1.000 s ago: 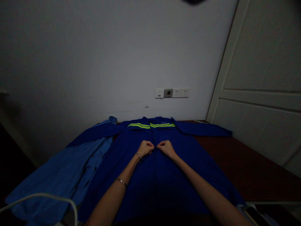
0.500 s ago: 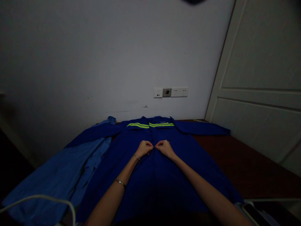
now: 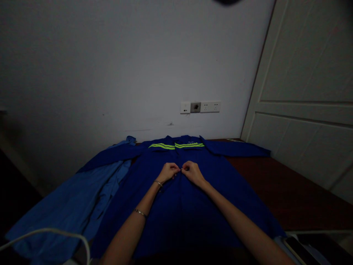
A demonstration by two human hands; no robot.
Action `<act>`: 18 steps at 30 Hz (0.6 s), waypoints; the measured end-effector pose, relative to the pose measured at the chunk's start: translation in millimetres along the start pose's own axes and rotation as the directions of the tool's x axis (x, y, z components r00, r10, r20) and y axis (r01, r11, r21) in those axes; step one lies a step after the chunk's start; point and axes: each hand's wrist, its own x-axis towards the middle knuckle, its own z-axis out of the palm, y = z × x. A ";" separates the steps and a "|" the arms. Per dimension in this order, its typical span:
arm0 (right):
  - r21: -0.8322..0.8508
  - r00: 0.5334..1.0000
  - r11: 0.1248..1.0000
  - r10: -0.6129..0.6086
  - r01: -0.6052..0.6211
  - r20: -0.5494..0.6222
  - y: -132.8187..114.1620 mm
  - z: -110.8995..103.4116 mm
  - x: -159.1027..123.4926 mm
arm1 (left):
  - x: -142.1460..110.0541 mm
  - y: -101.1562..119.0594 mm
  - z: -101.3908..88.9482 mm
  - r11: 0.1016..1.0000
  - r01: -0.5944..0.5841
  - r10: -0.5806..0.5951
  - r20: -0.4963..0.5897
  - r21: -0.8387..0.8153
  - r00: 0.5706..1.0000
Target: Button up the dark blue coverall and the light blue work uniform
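A dark blue work jacket lies spread out, front side up, its sleeves out to both sides. Yellow-green reflective stripes run across its chest. Over the middle of the front opening, my left hand pinches the jacket's front edge between thumb and fingertips. My right hand is closed in a pinch right beside it, on the other front edge. The fingertips of both hands almost meet. Whatever small fastening may be between them is too dark and small to make out.
Beneath the jacket's left side lies a lighter blue garment. A white cable curves across the lower left. Wall sockets sit above the reddish-brown table. A panelled door stands at right; a phone-like object lies lower right.
Both hands have shifted very slightly, staying at the front opening. The right hand's fingers are a little more arched. The jacket lies as before.
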 end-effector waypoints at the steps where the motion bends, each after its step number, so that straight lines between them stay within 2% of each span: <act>1: 0.033 1.000 0.999 0.010 -0.009 -0.016 -0.8 -0.4 0.5 | -0.2 1.2 -0.3 1.000 0.002 -0.002 -0.004 0.001 1.000; 8: 0.140 0.990 0.990 0.034 -0.015 -0.139 -1.0 0.7 3.3 | -1.6 8.0 -3.2 0.998 -0.024 0.023 -0.013 -0.055 1.000; 11: 0.157 0.972 0.984 0.114 -0.083 -0.206 4.4 -4.0 5.5 | -2.1 7.6 -12.3 0.994 -0.023 0.017 -0.061 -0.104 0.998; 14: 0.151 0.979 0.978 0.164 -0.145 -0.123 10.7 -9.5 7.2 | -1.4 4.7 -23.6 0.996 0.005 -0.014 -0.108 -0.090 0.994; 16: 0.126 0.990 0.983 0.139 -0.134 -0.034 13.1 -11.7 6.9 | -0.6 2.2 -28.3 0.999 0.035 -0.038 -0.101 -0.037 0.994; 18: 0.072 0.997 0.994 0.082 -0.082 -0.002 14.8 -12.1 5.4 | -0.2 -0.4 -29.4 0.999 0.019 -0.013 -0.151 0.038 0.988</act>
